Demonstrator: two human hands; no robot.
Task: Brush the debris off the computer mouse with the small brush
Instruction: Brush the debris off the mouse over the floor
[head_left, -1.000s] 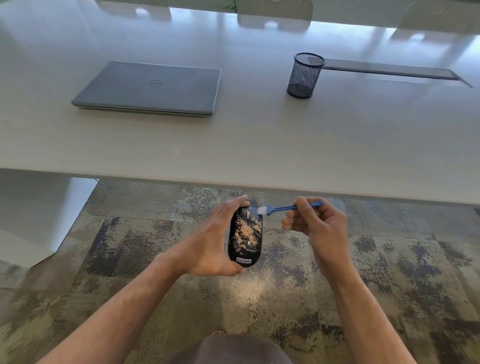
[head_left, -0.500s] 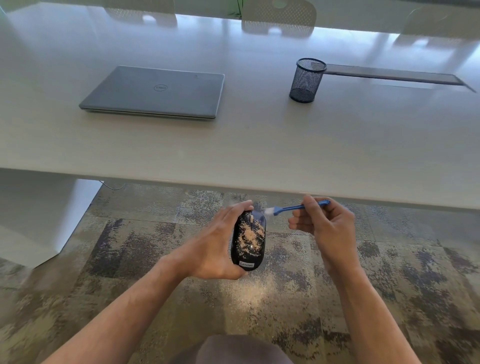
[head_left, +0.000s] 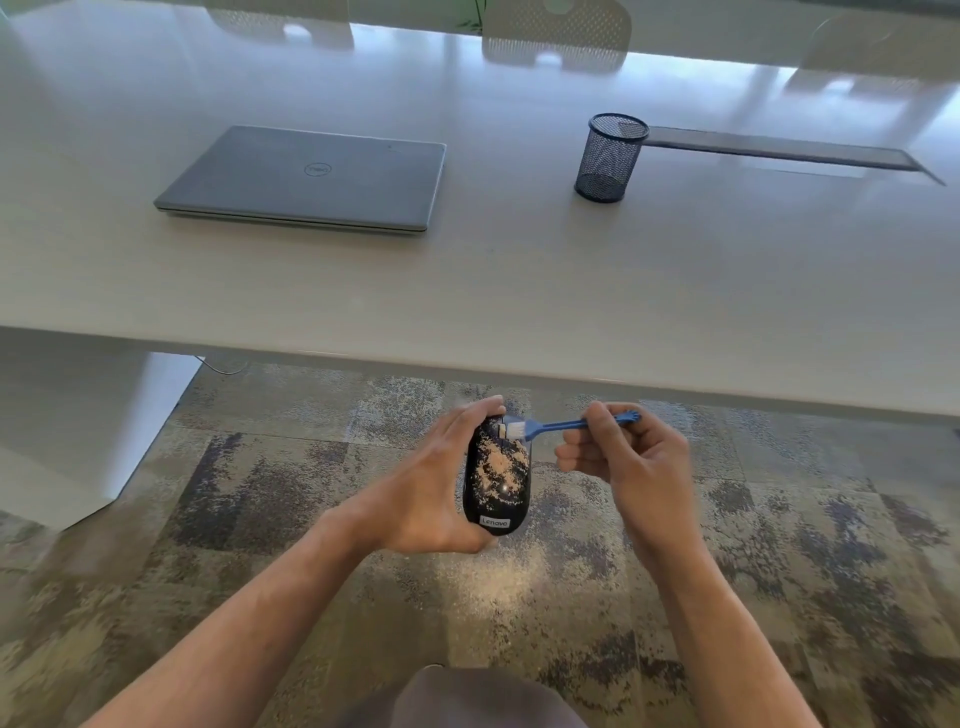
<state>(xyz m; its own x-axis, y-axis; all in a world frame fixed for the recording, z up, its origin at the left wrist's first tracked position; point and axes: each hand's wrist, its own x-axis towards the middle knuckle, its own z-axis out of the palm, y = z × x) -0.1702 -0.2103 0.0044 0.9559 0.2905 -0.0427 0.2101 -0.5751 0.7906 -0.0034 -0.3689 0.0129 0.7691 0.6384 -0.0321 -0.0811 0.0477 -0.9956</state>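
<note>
My left hand (head_left: 431, 488) grips a black computer mouse (head_left: 496, 475) from its left side, holding it in the air below the table's front edge. Tan debris covers most of the mouse's top. My right hand (head_left: 631, 460) pinches the handle of a small blue brush (head_left: 563, 426). The brush lies nearly level, and its white bristles touch the far end of the mouse by the scroll wheel.
A pale table (head_left: 519, 291) spans the view ahead, with a closed grey laptop (head_left: 311, 179) at the left and a black mesh pen cup (head_left: 610, 158) at the right. Patterned carpet (head_left: 260, 499) lies below, with a pale scatter of debris (head_left: 498, 577) under the mouse.
The brush's bristles have slid a little left onto the far end of the mouse. Both hands have stayed in nearly the same place.
</note>
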